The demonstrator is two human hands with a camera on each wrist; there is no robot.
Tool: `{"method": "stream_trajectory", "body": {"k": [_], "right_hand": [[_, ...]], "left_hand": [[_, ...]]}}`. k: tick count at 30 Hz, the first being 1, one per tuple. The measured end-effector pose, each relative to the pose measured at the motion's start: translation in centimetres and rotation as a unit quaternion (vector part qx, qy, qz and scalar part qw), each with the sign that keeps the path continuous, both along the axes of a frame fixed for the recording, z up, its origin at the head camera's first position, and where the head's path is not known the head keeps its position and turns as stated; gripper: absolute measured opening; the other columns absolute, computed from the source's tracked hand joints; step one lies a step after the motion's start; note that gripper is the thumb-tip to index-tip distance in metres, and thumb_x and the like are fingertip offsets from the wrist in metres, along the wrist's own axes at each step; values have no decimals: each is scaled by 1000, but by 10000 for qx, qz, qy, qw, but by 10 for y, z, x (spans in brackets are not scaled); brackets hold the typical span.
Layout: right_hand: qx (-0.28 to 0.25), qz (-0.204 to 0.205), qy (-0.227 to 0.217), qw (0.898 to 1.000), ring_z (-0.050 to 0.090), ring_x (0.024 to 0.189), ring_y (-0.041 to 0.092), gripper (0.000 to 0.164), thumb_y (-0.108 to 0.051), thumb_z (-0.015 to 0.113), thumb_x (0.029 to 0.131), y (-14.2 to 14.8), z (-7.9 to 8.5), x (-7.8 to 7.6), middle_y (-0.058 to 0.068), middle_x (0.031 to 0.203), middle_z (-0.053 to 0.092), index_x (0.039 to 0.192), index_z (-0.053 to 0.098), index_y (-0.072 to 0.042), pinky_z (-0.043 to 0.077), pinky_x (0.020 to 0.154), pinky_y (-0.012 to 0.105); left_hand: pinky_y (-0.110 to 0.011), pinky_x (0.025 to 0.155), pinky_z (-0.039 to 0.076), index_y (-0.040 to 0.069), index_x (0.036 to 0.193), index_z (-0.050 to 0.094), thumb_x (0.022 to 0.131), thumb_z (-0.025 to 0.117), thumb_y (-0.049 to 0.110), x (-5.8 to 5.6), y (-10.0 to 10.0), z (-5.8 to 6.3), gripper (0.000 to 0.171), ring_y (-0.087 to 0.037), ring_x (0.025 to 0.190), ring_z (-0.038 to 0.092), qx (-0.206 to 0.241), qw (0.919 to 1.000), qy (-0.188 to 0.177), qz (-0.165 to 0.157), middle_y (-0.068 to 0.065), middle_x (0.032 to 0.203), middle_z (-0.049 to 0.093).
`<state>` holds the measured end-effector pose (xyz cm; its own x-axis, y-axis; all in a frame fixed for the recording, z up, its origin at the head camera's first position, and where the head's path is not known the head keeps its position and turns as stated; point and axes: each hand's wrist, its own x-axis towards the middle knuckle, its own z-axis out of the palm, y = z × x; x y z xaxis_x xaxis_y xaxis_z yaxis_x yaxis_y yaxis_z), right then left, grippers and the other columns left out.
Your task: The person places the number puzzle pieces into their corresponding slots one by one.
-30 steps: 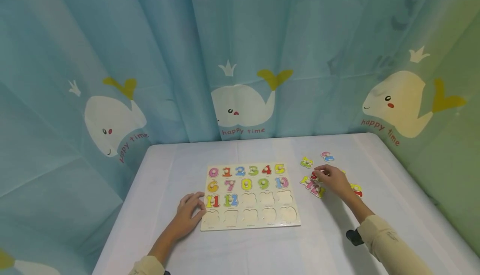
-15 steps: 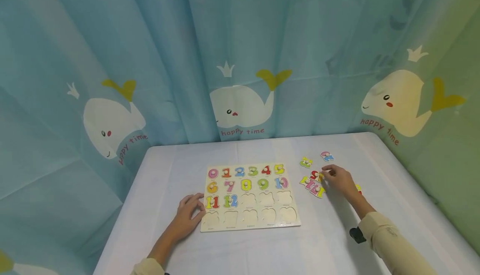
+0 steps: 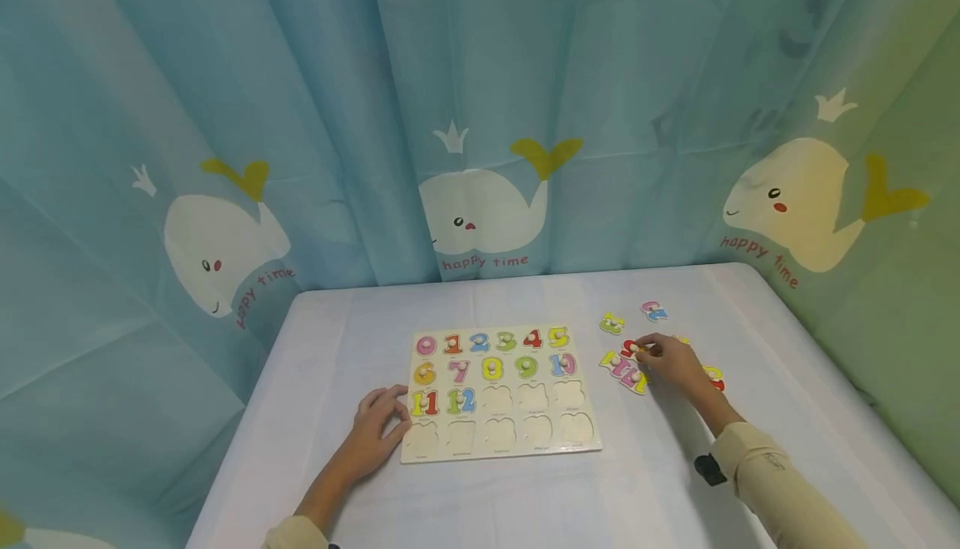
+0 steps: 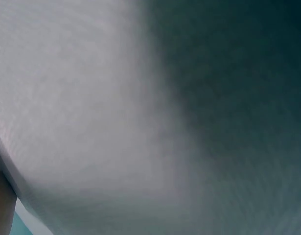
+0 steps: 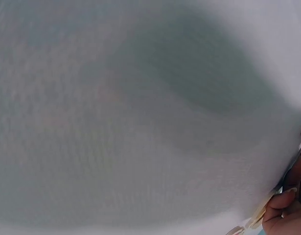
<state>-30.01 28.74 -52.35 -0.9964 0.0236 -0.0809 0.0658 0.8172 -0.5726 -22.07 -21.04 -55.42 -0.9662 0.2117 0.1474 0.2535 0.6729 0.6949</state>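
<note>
A wooden number puzzle board lies on the table, with pieces 0 through 12 seated in its upper rows and bare recesses in the rest. My left hand rests at the board's left edge, fingers relaxed and thumb tip touching it. To the right of the board, my right hand pinches a red-and-yellow number puzzle piece marked with a 5, thumb and forefinger at its knob. In the right wrist view the curled fingers show at the lower right corner. The hand covers part of this piece.
Close by lie a pink-and-yellow piece, a green-and-yellow piece and a pink-and-blue piece. Another red-and-yellow piece is partly behind the right wrist. A blue whale-print curtain hangs behind the white table.
My right hand pulled back right from the red-and-yellow piece, uncovering it, then returned left and took its knob between the fingertips. The left hand and the board stay put.
</note>
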Motion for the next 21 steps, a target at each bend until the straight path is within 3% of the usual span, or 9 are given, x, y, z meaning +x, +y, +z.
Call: {"method": "stream_trajectory", "body": {"k": [8,17,21], "right_hand": [[116,161,156,9997,53,81,25,32,-19,63,90,-1,-1,0,14,95,62,115,60,1,46,68,37],[-29,-105,-55,9999,52,81,27,47,-20,62,90,1,0,3,19,96,59,125,47,6,44,68,37],[-154,-134,57,9998,50,79,25,40,-19,60,91,3,0,6,16,93,58,119,48,6,43,64,33]], "left_hand": [[-65,103,17,22,86,54,87,64,9,-2,-2,-3,16,-37,131,24,-13,10000,4,-29,-8,137,47],[-66,102,18,23,86,54,86,65,10,-1,0,-3,17,-38,131,25,-31,10000,71,27,-9,137,48],[-66,102,18,24,86,53,86,65,10,-1,-1,-4,18,-38,131,25,-30,9999,89,49,-9,137,47]]}}
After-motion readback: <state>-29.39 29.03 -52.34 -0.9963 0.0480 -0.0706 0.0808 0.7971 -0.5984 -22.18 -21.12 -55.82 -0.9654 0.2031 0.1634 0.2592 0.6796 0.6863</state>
